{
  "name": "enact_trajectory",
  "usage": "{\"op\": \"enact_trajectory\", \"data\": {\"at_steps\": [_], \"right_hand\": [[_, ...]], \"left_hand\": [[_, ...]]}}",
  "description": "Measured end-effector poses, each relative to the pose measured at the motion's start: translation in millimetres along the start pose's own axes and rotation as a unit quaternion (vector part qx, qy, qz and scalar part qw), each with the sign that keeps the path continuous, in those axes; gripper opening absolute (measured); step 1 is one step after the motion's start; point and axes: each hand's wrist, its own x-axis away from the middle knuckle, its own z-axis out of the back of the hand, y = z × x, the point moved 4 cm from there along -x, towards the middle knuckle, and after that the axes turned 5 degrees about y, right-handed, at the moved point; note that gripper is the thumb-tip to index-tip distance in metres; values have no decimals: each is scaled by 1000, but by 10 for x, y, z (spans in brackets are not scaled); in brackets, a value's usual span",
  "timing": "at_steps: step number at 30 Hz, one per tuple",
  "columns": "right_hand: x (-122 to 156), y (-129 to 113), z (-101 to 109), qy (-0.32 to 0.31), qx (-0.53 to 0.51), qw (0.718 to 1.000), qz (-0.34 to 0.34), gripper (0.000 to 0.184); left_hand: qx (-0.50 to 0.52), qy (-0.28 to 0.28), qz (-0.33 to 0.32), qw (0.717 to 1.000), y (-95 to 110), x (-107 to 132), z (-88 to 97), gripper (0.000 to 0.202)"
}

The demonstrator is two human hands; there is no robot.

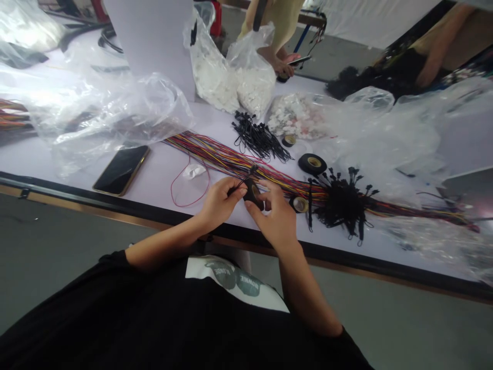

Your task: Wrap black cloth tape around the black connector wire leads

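Observation:
My left hand (223,201) is closed in a pinch on a thin black cable (238,186), whose small dark connector end (252,169) sticks up beyond the fingers. Against it, my right hand (276,215) grips a roll of black tape (252,192) between thumb and fingers. Both hands are close together above the near side of a long bundle of red, yellow and black wires (208,149). To the right of my right hand lies another tape roll (299,204), beside a heap of short black cables (342,203).
A phone (121,170) and a looped red wire (177,187) lie left. Beyond the bundle are more black cables (262,136), a large tape roll (312,164) and bags of white connectors (250,85). Clear plastic (115,110) covers the left. Across the table, a person's hand (284,64) holds a phone.

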Motion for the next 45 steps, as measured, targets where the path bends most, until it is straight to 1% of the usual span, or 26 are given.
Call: {"op": "enact_trajectory", "data": {"at_steps": [1, 3, 5, 7, 9, 12, 13, 15, 17, 20, 23, 26, 30, 33, 35, 38, 40, 42, 45], "right_hand": [[-4, -12, -2, 8, 4, 1000, 15, 44], [-22, -29, -21, 9, 13, 999, 48, 36], [-50, -13, -46, 3, 24, 998, 57, 28], [-78, 33, -63, 0, 32, 998, 45, 24], [-95, 89, -65, 3, 20, 999, 28, 22], [-95, 164, -33, 13, -47, 999, -8, 20], [-89, 177, -20, 14, -76, 997, -23, 19], [-75, 171, -4, 7, -129, 990, -50, 17], [-64, 120, -1, -7, -168, 984, -58, 15], [-62, 18, -10, -18, -184, 982, -44, 17], [-70, -43, -14, -9, -165, 986, -24, 18], [-75, -53, -13, 2, -139, 990, -16, 19], [-74, -47, -19, -4, -129, 991, -17, 20], [-74, -56, -26, -7, -134, 991, -12, 20], [-73, -66, -31, -10, -126, 992, -2, 21], [-74, -78, -27, -16, -83, 996, 28, 23], [-76, -87, -5, -10, -34, 997, 66, 24], [-75, -101, 30, 13, 21, 993, 113, 27], [-64, -109, 70, 73, 89, 980, 164, 34]], "left_hand": [[15, -11, 18, 1000, -17, 1, -18, 10], [43, -28, 43, 998, -34, 5, -44, 11], [66, -36, 53, 996, -40, 9, -60, 11], [80, -46, 59, 994, -50, 16, -76, 9], [102, -42, 66, 992, -61, 23, -81, 8], [182, -30, 95, 978, -61, 38, -70, 28], [216, -31, 107, 970, -51, 43, -67, 29], [263, -46, 127, 955, -19, 50, -66, 19], [277, -60, 134, 949, 14, 51, -63, 8], [277, -71, 127, 950, 37, 50, -66, 6], [279, -70, 104, 952, 37, 52, -68, 8], [276, -66, 86, 955, 29, 59, -59, 13], [261, -72, 68, 960, 31, 77, -45, 13], [273, -64, 39, 959, 60, 88, -33, 16], [277, -52, 30, 959, 72, 87, -30, 19], [260, -24, 49, 964, 57, 72, -31, 21], [264, -16, 74, 961, 39, 61, -43, 24], [294, -29, 101, 950, 28, 56, -70, 27], [362, -55, 134, 921, 32, 50, -103, 33]]}}
